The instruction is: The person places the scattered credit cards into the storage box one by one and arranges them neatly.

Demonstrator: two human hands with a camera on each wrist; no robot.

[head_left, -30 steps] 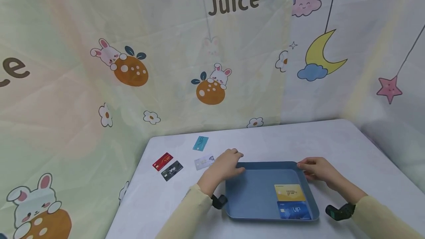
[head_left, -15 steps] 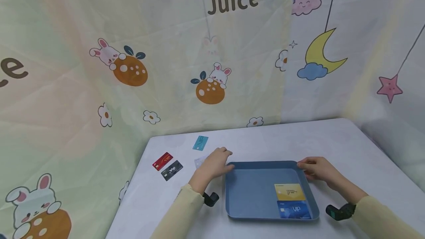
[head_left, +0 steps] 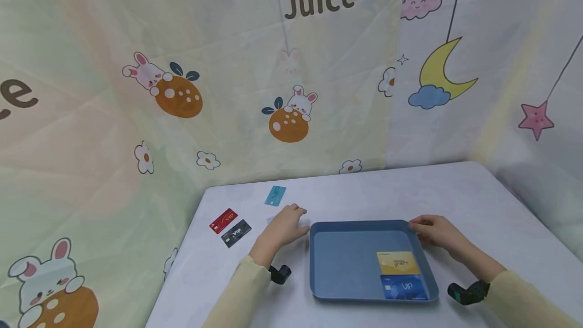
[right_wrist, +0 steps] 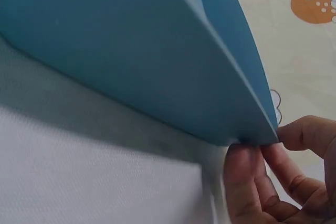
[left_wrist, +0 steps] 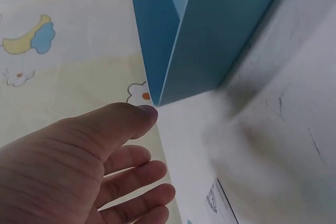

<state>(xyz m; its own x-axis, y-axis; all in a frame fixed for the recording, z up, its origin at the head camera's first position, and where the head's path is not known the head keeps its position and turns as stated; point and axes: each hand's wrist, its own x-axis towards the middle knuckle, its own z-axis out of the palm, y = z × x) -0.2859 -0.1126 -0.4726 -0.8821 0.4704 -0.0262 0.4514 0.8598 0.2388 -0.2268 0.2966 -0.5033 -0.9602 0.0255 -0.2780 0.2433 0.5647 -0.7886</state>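
A blue-grey rectangular tray [head_left: 346, 262] lies on the white table, holding a yellow card [head_left: 398, 262] above a blue VIP card [head_left: 404, 287] at its right side. My right hand [head_left: 434, 231] pinches the tray's far right corner; in the right wrist view the thumb [right_wrist: 304, 132] is at the rim and the fingers are under it. My left hand [head_left: 283, 228] hovers just left of the tray's far left corner, fingers loosely extended and holding nothing. It mostly covers a white card [left_wrist: 220, 203], which shows partly in the left wrist view.
Left of my left hand lie a red VIP card [head_left: 223, 221] and a black Vip card [head_left: 236, 233]. A teal card [head_left: 275, 196] sits near the table's back edge. A cartoon-printed cloth [head_left: 237, 65] hangs behind the table.
My left hand has moved left, from over the tray's far left corner to beside it, covering more of the white card. My right hand and the tray stay put.
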